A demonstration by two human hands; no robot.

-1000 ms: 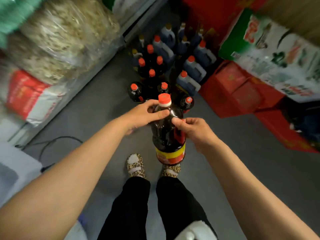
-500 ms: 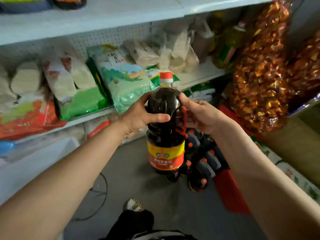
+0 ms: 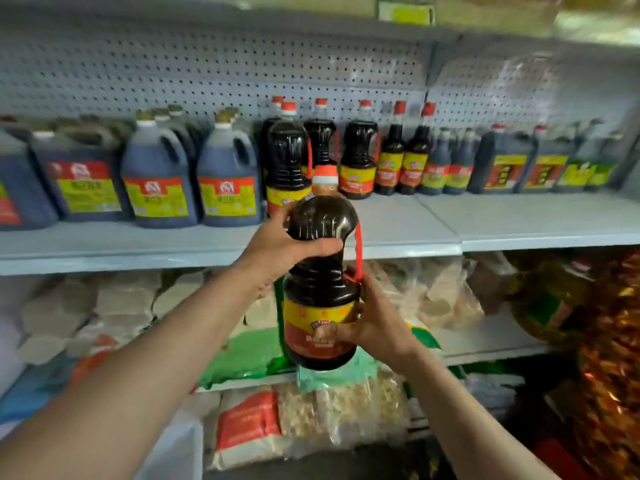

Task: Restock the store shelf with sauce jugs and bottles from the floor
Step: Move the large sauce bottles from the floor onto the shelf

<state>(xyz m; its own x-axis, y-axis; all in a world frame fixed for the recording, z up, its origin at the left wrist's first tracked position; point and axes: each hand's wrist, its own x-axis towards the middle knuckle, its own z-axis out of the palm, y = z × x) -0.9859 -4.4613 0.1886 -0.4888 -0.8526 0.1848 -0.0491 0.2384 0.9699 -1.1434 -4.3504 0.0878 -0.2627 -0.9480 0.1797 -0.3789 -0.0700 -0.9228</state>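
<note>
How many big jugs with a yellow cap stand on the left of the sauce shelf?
4 in the front row: one cut off at the left edge, then three running right. More caps show behind, so others are partly hidden.

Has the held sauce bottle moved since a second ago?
Yes. The sauce bottle rose from above the floor to the sauce shelf, left hand and right hand gripping it.

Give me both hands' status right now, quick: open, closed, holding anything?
Left hand: closed on the upper shoulder of the dark sauce bottle.
Right hand: closed on the same bottle's labelled lower body, supporting it.
</note>
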